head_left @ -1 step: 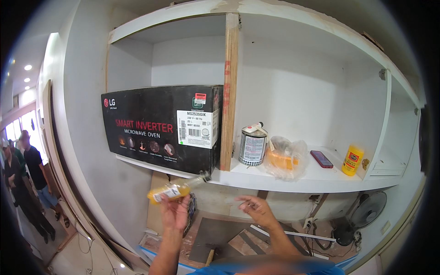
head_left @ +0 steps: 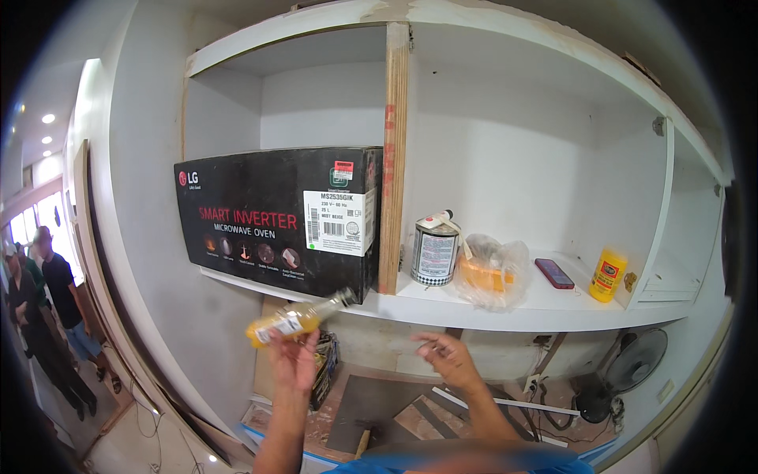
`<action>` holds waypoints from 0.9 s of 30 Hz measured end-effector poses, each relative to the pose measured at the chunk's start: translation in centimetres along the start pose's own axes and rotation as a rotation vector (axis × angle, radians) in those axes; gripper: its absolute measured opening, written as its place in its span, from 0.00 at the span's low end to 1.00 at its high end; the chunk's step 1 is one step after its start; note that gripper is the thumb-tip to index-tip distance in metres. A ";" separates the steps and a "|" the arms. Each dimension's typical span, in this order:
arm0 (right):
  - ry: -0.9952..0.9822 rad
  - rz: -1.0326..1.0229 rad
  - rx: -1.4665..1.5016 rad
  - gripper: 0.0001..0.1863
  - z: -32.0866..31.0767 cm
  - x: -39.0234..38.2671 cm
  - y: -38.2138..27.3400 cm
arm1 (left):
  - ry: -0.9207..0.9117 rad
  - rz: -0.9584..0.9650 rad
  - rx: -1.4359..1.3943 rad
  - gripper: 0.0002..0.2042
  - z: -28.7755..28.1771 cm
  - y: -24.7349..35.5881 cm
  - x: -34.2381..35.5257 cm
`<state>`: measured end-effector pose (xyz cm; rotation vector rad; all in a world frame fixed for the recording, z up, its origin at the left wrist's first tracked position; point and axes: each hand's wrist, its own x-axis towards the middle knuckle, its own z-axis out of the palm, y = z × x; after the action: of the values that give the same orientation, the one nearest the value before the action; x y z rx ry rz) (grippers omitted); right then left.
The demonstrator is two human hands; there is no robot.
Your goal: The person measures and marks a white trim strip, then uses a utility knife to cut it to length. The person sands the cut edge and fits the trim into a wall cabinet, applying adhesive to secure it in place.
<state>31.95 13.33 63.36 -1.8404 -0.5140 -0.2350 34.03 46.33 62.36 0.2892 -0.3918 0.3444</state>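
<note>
A clear bottle (head_left: pixel 286 322) with yellow-orange liquid in its lower part and a white label lies tilted in my left hand (head_left: pixel 294 360). My fingers are closed round its body from below. Its neck points up to the right, in front of the cabinet's lower edge and the black microwave box (head_left: pixel 276 213). The bottle's mouth is blurred, so I cannot tell whether it has a cap. My right hand (head_left: pixel 447 360) is raised apart from the bottle, below the shelf (head_left: pixel 545 314). Its index finger stretches to the left, the other fingers are partly bent, and nothing shows in it.
On the shelf stand a metal can (head_left: pixel 434 254), a clear plastic bag (head_left: pixel 488 272) with something orange inside, a phone (head_left: pixel 554 273) and a yellow bottle (head_left: pixel 607 276). Below are a hammer (head_left: pixel 363 442), boards (head_left: pixel 371 411) and a fan (head_left: pixel 636 359). People (head_left: pixel 55 292) stand far left.
The bottle and my left hand have shifted slightly left and up. My right hand has moved a little to the right, away from the bottle.
</note>
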 end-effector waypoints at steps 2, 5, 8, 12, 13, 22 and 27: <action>0.138 -0.133 0.016 0.18 -0.9 0.5 -0.5 | -0.058 0.100 0.031 0.26 1.2 2.5 2.6; 0.303 -0.277 -0.097 0.16 -2.4 1.3 -1.2 | -0.219 0.226 0.055 0.25 5.9 5.9 6.3; 0.443 -0.421 -0.310 0.15 -4.5 2.0 0.2 | -0.444 0.335 0.187 0.20 13.7 6.7 11.7; 0.503 -0.430 -0.351 0.14 -5.9 2.7 1.2 | -0.557 0.464 0.685 0.20 28.0 7.9 17.5; 0.509 -0.451 -0.343 0.14 -5.7 2.9 1.4 | -0.615 0.494 0.819 0.20 32.1 8.6 18.4; 0.580 -0.440 -0.295 0.14 -6.1 4.0 2.5 | -0.770 0.780 1.087 0.10 49.4 8.0 20.2; 0.560 -0.442 -0.241 0.14 -5.9 4.0 2.2 | -0.706 1.130 1.047 0.03 48.5 5.4 20.5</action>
<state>37.03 8.18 65.06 -1.7637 -0.5009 -1.1154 34.25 40.30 114.97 1.2363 -1.0486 1.5899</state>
